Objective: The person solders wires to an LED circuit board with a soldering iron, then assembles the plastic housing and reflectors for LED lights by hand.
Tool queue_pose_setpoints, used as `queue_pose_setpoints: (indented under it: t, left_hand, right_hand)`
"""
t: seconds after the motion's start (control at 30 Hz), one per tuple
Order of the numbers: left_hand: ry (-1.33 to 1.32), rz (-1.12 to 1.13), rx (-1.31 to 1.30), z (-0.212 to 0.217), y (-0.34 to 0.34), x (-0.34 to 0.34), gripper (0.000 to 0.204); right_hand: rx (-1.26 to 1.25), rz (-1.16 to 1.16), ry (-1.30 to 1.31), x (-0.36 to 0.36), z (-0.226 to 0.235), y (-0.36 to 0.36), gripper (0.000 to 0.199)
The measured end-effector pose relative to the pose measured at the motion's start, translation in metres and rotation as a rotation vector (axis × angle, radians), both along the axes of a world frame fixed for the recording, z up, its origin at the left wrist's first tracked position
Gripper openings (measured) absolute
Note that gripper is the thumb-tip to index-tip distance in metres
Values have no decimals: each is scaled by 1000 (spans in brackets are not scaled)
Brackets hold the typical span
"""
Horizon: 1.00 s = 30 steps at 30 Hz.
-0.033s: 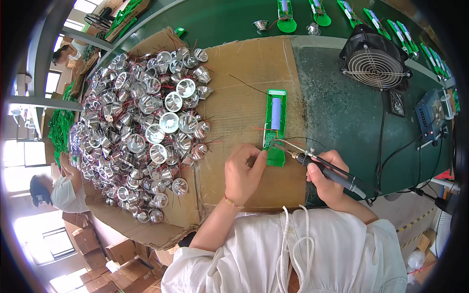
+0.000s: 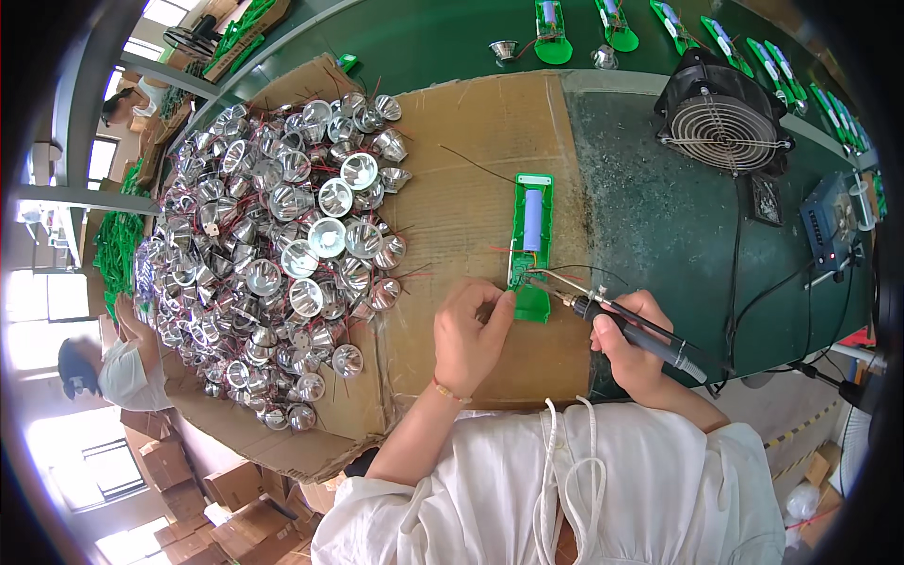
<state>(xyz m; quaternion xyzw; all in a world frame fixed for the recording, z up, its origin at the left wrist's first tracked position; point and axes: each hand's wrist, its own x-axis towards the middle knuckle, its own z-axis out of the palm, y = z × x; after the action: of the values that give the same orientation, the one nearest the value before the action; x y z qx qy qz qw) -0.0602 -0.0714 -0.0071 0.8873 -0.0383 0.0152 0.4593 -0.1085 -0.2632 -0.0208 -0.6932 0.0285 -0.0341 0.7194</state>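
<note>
A green circuit board is being soldered on a cardboard-covered tabletop.

A heap of silver reflector cups is piled at the left on the brown cardboard. The narrow green board, carrying a blue cylindrical cell, is pinched at its near end by the left hand. A soldering iron is gripped by the closed right hand, its tip touching the board. A black fan is seen on the green tabletop.

Bright, even daylight fills the scene, coming from blown-out windows at the left rim. Glare sparkles on the heap of silver reflector cups over the desk's left half. Shadows under both hands are soft and short. Fisheye distortion bends the desk edges, dark vignetting rings the corners, and the centre stays sharp.
</note>
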Motion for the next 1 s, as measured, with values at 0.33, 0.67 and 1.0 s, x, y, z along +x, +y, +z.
queue_pose_setpoints:
  t: [0.33, 0.67, 1.0]
  left_hand:
    - [23, 14, -51, 0, -1, 0, 12]
    - [402, -222, 167, 13, 17, 22, 15]
    - [-30, -30, 56, 7, -23, 232, 22]
  right_hand:
    - [106, -122, -31, -2, 0, -5, 14]
    - [61, -342, -109, 18, -6, -41, 15]
    - [42, -426, -48, 27, -16, -43, 14]
